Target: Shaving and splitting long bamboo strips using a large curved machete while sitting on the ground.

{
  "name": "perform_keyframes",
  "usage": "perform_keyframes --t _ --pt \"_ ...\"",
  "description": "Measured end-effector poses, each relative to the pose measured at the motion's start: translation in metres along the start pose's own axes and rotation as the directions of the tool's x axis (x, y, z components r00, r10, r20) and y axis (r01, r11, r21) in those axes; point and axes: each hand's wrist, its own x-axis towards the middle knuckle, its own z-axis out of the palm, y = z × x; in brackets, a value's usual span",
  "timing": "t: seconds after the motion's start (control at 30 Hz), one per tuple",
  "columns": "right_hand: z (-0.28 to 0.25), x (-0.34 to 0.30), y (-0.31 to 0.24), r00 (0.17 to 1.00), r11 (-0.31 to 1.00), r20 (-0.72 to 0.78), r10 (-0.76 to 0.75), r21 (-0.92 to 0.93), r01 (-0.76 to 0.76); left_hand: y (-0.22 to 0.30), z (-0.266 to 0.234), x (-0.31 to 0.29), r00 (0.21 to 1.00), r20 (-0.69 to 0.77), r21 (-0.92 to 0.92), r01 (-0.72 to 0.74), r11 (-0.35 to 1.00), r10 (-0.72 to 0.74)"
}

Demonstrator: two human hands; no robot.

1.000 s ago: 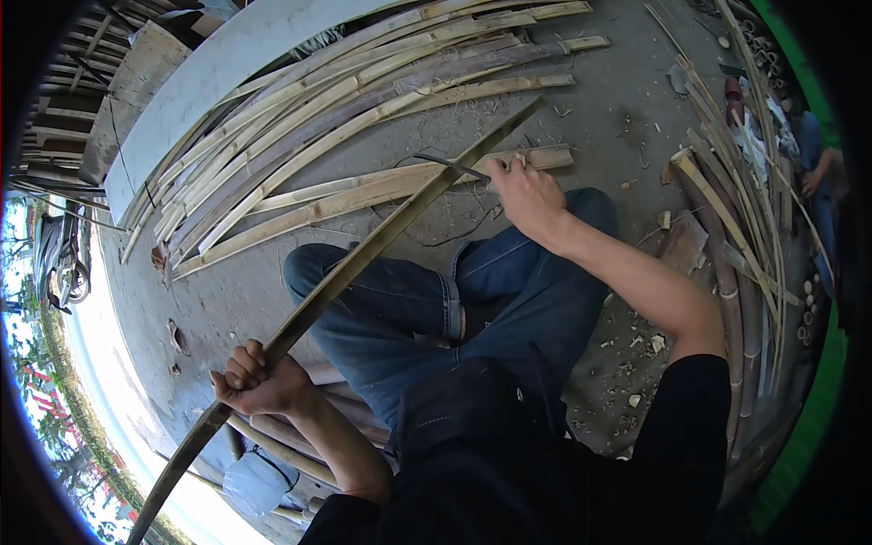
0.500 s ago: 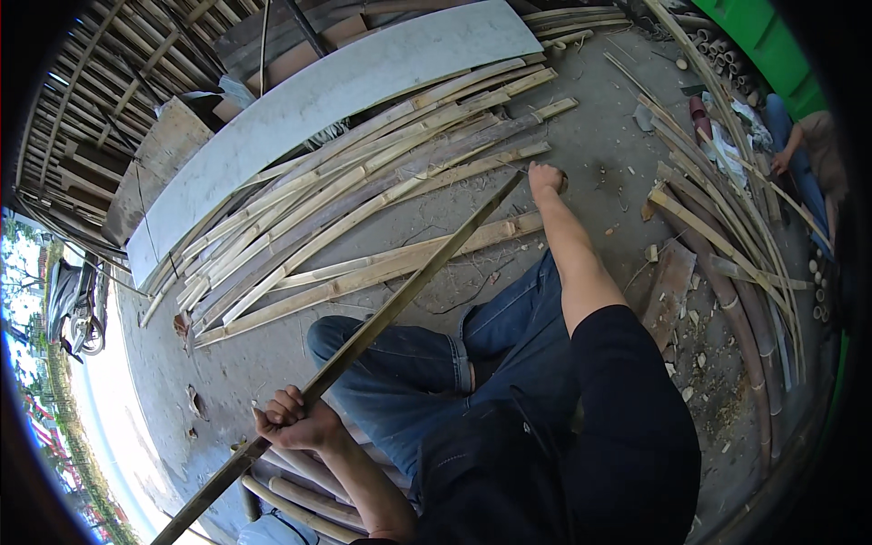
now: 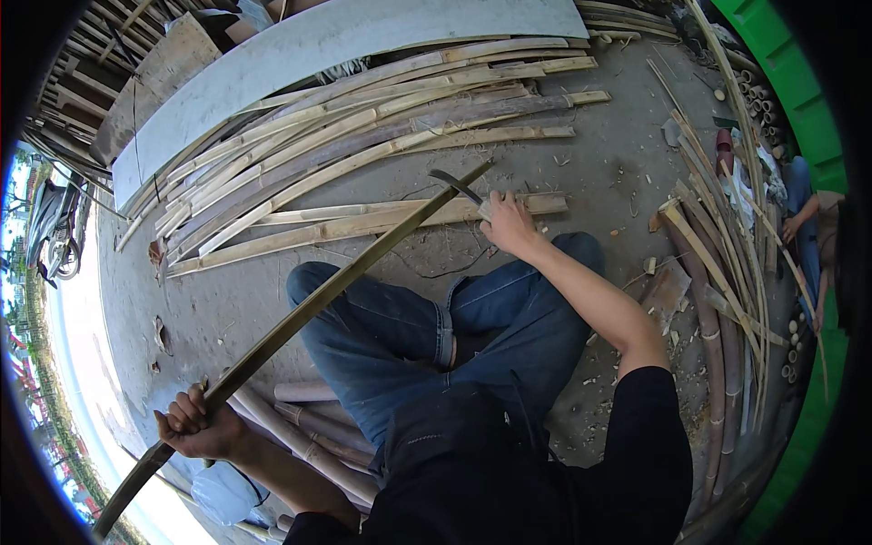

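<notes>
My left hand [image 3: 202, 427] is wrapped round a long split bamboo strip [image 3: 318, 295], gripping it toward its near end at the lower left. The strip slants up over my knee to a far tip in front of me. My right hand [image 3: 510, 222] is closed round the handle of a curved knife [image 3: 465, 190] with a dark blade. That blade crosses the strip near its far tip; whether it is cutting in, I cannot tell. My jeans-clad legs lie folded beneath the strip.
Ahead lies a pile of split bamboo lengths [image 3: 363, 150], with a pale board [image 3: 363, 32] behind. Bamboo poles [image 3: 304, 436] lie by my left thigh, more bamboo [image 3: 718, 345] at right among shavings. At the far right is another person's arm [image 3: 801, 218] near a green wall [image 3: 822, 145].
My right hand has drawn back from the strip's far end, and the curved knife now shows plainly. My left hand and the strip sit further to the lower left. The view has shifted.
</notes>
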Motion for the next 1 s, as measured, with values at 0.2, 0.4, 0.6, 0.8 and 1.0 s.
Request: perform_keyframes --t 0.2,0.4,0.6,0.8,1.0 --pt "0.008 0.041 0.013 0.962 0.978 0.221 0.160 0.097 -0.185 0.012 0.002 0.019 0.999 -0.031 0.095 -0.034 0.995 0.037" --pt "0.016 0.080 0.113 0.863 0.916 0.308 0.400 -0.112 -0.384 0.025 -0.015 0.037 1.000 0.031 0.038 -0.007 0.999 0.006" --pt "0.014 0.073 0.097 0.863 0.912 0.297 0.408 -0.103 -0.396 0.051 -0.040 0.060 1.000 0.018 0.048 0.008 0.999 -0.008" --pt "-0.007 0.003 -0.026 0.995 0.925 0.049 0.093 0.366 -0.104 0.045 -0.047 0.056 0.996 -0.084 0.030 -0.002 1.000 0.004" --pt "0.031 -0.015 -0.058 0.977 0.945 0.204 0.059 0.303 -0.120 0.040 -0.051 0.056 0.964 -0.262 0.145 -0.010 0.989 0.048"
